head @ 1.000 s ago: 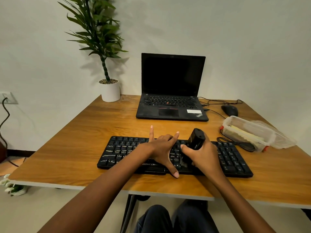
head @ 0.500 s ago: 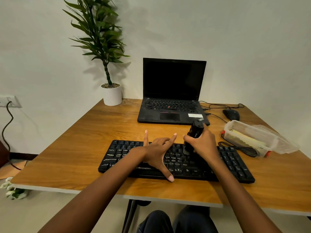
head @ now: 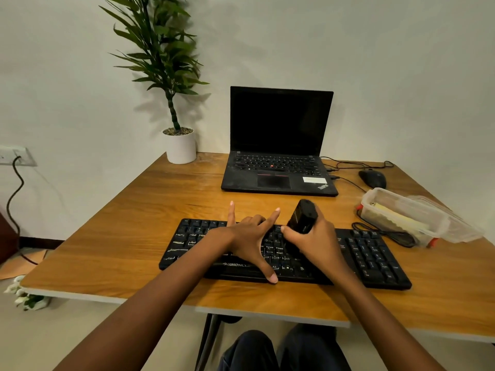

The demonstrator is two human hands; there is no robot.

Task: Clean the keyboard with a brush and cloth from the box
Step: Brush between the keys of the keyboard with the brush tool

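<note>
Gripping brush over keyboard, right hand; left hand spreads to front edge.

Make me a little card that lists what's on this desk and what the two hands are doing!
left hand: fingers spread, resting on the keyboard
right hand: grips the black brush, pointed down at the middle keys
keyboard: black, near the front edge of the wooden table
box: clear plastic, open, on the right; something pale yellow inside
lid: lying beside the box
laptop: open, screen dark, behind the keyboard
mouse: black, back right
plant: white pot, back left
</note>
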